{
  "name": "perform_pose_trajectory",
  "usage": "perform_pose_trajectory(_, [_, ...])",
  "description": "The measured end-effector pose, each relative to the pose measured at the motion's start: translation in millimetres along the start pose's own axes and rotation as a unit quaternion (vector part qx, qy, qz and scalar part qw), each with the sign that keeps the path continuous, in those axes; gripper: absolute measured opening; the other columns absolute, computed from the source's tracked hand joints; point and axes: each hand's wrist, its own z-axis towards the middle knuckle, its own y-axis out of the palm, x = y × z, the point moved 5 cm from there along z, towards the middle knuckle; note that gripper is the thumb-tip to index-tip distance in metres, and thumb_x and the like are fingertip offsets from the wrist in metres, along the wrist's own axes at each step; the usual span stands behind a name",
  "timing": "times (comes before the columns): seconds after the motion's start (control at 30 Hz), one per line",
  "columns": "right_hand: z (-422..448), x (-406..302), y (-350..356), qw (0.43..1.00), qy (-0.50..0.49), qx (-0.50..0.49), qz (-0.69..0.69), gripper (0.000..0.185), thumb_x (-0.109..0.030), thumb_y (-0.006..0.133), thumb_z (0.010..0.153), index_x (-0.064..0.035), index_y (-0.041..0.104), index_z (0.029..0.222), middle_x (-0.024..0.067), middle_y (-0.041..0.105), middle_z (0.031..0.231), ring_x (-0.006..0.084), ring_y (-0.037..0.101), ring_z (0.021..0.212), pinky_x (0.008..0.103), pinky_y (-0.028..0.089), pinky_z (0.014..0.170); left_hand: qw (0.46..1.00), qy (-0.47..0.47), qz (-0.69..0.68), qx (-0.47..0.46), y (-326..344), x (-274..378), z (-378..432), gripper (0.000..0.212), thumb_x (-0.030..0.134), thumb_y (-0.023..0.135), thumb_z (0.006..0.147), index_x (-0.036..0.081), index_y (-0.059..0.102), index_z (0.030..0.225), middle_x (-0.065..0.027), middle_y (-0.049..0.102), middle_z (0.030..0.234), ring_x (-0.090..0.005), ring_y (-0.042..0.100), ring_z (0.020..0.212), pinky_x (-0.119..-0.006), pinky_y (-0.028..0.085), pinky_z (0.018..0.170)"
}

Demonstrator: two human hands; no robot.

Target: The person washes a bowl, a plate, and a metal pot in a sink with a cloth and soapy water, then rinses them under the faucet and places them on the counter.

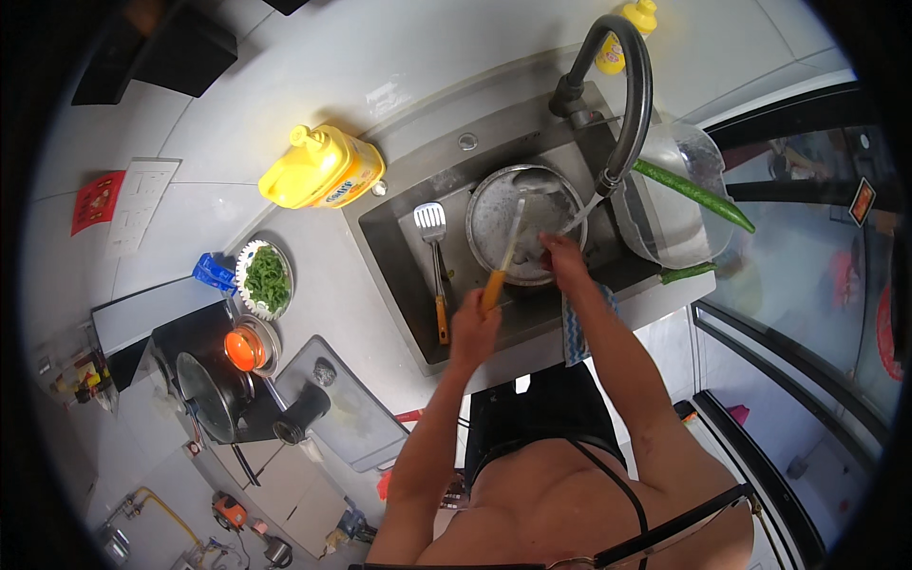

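Observation:
My left hand [476,328] grips the orange handle of a metal kitchen utensil [511,246]. Its far end reaches over a round metal basin [472,235] of cloudy, foamy water, where a rounded metal shape like a ladle bowl shows. Over the basin's right side is my right hand [564,258], its fingers curled; whether they hold anything is hidden. A stream of water [586,212] runs from the dark gooseneck faucet [645,85] down beside these fingers. Left of the basin, a slotted turner [436,263] with an orange handle leans in the stainless steel sink [399,285].
A clear plastic tub [659,246] with a long cucumber [695,194] across it stands right of the sink. Left are a yellow detergent jug [331,171], a plate of chopped greens [267,279] and a cutting board [349,420]. A striped cloth [574,335] hangs at the front edge.

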Motion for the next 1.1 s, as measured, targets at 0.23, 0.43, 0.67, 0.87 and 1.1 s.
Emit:
perform_pose_trajectory(0.23, [15.7,-19.3,50.4,0.739,-0.354,0.046,-0.572,0.038,-0.023,0.068,0.086,-0.0017,0.063,0.117,0.0206,0.070,0.107,0.0413,0.066,0.101,0.0514,0.052,0.085,0.987,-0.104,0.063,0.103,-50.5,-88.8,-28.1,0.032,0.015,0.062,0.090,0.000,0.056,0.118,-0.0226,0.068,0.095,-0.0402,0.067,0.088,-0.046,0.051,0.078])
perform_pose_trajectory(0.43, [34.0,5.8,89.3,0.735,-0.216,-0.179,-0.618,0.045,-0.022,0.071,0.083,-0.0034,0.058,0.123,0.0226,0.069,0.108,0.0399,0.066,0.102,0.0498,0.051,0.087,0.967,-0.172,0.127,0.138,-48.2,-102.5,-20.0,0.033,0.012,0.059,0.092,0.001,0.053,0.123,-0.0235,0.067,0.106,-0.0424,0.065,0.098,-0.049,0.051,0.084])
perform_pose_trajectory(0.67, [70.9,-99.4,129.1,0.890,-0.366,0.074,-0.261,0.031,-0.014,0.072,0.084,-0.0093,0.066,0.113,0.0179,0.070,0.093,0.0371,0.068,0.088,0.0459,0.052,0.077,0.964,-0.096,0.203,0.144,-40.1,-120.5,-7.2,0.045,0.006,0.059,0.094,0.002,0.049,0.138,-0.0235,0.059,0.124,-0.0422,0.061,0.110,-0.047,0.050,0.094])
perform_pose_trajectory(0.87, [73.2,-138.9,67.5,0.796,-0.364,0.357,-0.326,0.027,-0.007,0.065,0.087,-0.0081,0.067,0.114,0.0175,0.064,0.108,0.0392,0.065,0.093,0.0461,0.053,0.081,0.947,-0.136,0.271,0.111,-40.2,-137.4,-12.7,0.052,0.001,0.059,0.089,0.006,0.050,0.140,-0.0185,0.056,0.125,-0.0416,0.059,0.110,-0.047,0.050,0.091])
perform_pose_trajectory(1.1, [21.7,-75.0,174.8,0.747,-0.527,-0.016,-0.404,0.025,-0.009,0.058,0.088,-0.0070,0.066,0.112,0.0173,0.059,0.112,0.0377,0.061,0.104,0.0457,0.052,0.086,0.965,-0.005,0.213,0.155,-13.0,-124.1,20.9,0.044,0.004,0.058,0.091,0.001,0.053,0.134,-0.0191,0.061,0.117,-0.0382,0.063,0.100,-0.046,0.051,0.087])
